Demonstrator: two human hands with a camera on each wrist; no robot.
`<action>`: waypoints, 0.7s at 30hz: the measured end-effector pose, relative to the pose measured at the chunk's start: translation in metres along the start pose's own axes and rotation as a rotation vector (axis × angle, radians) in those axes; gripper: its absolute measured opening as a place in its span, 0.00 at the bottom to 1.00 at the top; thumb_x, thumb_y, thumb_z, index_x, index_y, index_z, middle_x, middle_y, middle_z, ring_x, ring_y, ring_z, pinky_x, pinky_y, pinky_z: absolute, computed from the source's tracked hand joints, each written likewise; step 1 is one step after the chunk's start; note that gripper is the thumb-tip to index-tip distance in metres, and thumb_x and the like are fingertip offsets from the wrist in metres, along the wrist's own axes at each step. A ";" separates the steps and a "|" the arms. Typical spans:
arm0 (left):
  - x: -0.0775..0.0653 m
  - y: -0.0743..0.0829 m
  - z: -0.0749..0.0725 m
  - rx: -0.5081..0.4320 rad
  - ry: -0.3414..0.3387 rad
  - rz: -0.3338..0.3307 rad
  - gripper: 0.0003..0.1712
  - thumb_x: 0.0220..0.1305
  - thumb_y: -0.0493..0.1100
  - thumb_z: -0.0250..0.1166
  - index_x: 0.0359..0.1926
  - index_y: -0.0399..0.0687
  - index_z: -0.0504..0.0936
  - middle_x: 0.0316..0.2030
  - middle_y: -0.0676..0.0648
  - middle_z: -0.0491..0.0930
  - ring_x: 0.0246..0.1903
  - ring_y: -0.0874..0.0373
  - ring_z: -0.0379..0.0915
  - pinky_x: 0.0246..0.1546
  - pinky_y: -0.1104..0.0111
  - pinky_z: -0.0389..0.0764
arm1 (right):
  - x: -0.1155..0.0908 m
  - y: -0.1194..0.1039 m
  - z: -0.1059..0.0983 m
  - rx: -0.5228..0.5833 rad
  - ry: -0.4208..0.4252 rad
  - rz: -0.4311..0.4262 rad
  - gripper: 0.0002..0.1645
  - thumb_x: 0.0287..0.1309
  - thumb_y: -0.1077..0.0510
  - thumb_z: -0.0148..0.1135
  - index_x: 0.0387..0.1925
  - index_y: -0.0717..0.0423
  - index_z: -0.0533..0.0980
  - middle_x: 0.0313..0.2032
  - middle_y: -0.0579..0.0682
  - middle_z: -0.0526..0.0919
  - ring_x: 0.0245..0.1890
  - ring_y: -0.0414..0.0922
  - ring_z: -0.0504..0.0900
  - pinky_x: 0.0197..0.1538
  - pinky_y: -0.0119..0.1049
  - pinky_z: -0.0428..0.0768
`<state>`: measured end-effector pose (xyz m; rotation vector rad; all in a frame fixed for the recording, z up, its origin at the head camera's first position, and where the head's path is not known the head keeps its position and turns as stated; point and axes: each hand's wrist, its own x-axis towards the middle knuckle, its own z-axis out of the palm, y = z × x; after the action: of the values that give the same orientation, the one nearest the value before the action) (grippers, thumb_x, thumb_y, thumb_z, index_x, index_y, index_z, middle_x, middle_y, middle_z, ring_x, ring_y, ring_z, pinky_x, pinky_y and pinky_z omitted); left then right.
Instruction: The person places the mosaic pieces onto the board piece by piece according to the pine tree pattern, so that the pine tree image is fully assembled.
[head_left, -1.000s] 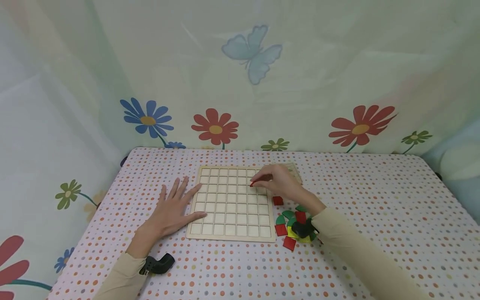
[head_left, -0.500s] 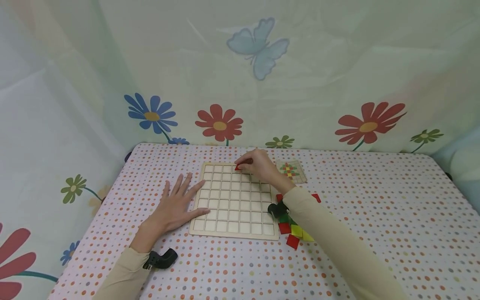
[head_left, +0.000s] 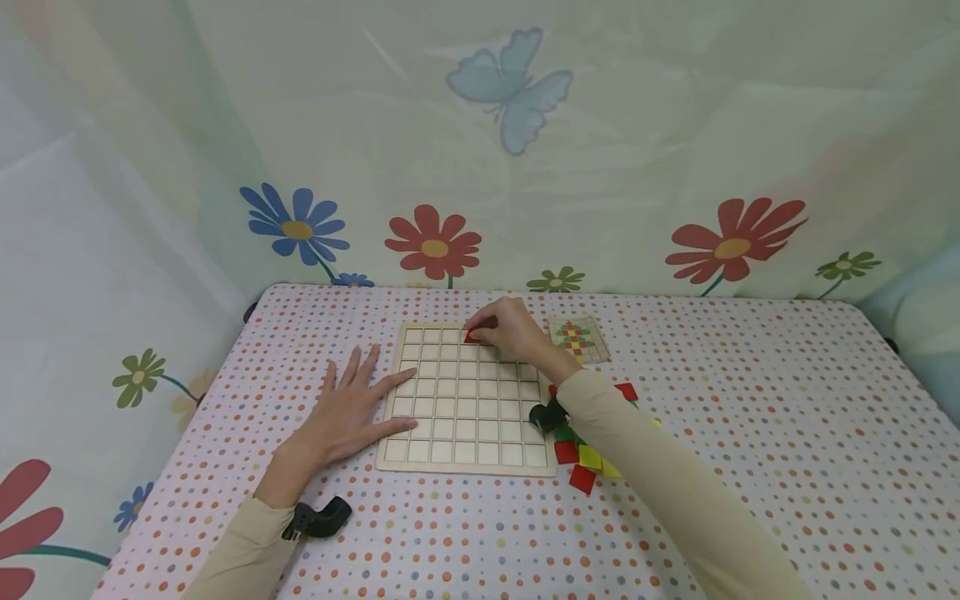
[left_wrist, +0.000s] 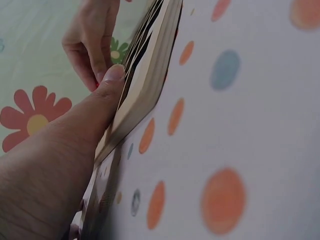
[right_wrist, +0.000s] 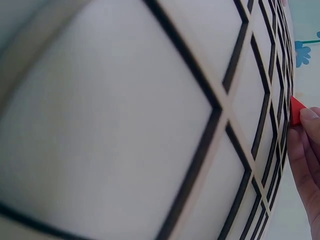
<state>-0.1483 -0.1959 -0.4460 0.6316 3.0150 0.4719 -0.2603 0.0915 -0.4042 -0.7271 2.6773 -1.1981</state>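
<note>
A wooden board [head_left: 466, 408] with a grid of square cells lies on the table. At its far edge my right hand [head_left: 512, 329] pinches a small red tile [head_left: 469, 337] between thumb and fingertips, right at a top-row cell. One pointed corner of this red tile [right_wrist: 296, 111] shows in the right wrist view. My left hand [head_left: 345, 417] lies spread by the board's left side, with thumb and index finger over its border. In the left wrist view the left thumb [left_wrist: 107, 92] rests on the board's rim [left_wrist: 142, 95].
A small pattern card [head_left: 592, 342] lies beyond the board's right corner. Right of the board, red tiles [head_left: 582, 478], yellow tiles [head_left: 590, 458] and green pieces form a loose pile, partly under the right sleeve [head_left: 660, 458]. A printed fabric backdrop [head_left: 622, 167] stands behind the dotted table.
My right hand has carried the red tile left and away from me to the board's far row, uncovering the pattern card. My left hand has stayed by the board's left side.
</note>
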 end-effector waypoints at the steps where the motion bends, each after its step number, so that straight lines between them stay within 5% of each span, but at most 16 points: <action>1: 0.000 0.000 0.000 -0.001 0.002 0.002 0.45 0.65 0.73 0.63 0.78 0.65 0.68 0.81 0.31 0.46 0.80 0.29 0.36 0.72 0.26 0.38 | 0.000 0.000 0.000 -0.001 0.000 -0.002 0.08 0.65 0.68 0.70 0.44 0.65 0.89 0.43 0.59 0.91 0.44 0.52 0.89 0.50 0.41 0.86; 13: -0.002 0.002 -0.001 -0.025 -0.015 -0.014 0.45 0.65 0.73 0.63 0.78 0.65 0.68 0.82 0.31 0.45 0.80 0.29 0.34 0.72 0.27 0.36 | 0.001 -0.005 0.005 -0.054 -0.015 0.027 0.08 0.66 0.68 0.69 0.44 0.65 0.89 0.44 0.59 0.90 0.45 0.52 0.89 0.49 0.40 0.87; 21: -0.001 0.001 -0.001 -0.011 -0.018 -0.021 0.46 0.65 0.73 0.63 0.79 0.66 0.67 0.82 0.31 0.44 0.80 0.29 0.33 0.72 0.27 0.36 | 0.007 -0.014 0.005 -0.280 -0.091 -0.050 0.08 0.66 0.71 0.67 0.42 0.65 0.89 0.43 0.58 0.90 0.49 0.53 0.88 0.51 0.39 0.86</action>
<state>-0.1468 -0.1957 -0.4451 0.5992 2.9964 0.4790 -0.2597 0.0764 -0.3965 -0.8680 2.7947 -0.7846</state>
